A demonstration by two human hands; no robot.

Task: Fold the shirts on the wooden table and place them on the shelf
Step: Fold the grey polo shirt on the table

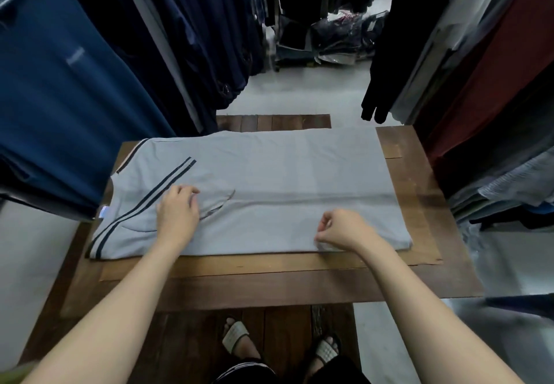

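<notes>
The grey shirt (284,167) is lying flat across the wooden worktop (269,281), collar end to the person's left, its near long side appearing folded in. The left hand (178,212) is resting on the cloth at that end with fingers bent, apparently anchoring it, though whether they are gripping a fold cannot be told. The right hand (344,230) is pinching the near edge toward the hem between thumb and forefinger, likely readying the next fold.

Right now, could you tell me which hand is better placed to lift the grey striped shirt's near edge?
Probably the right hand: it pinches the grey striped shirt there; the left hand rests farther in.
</notes>
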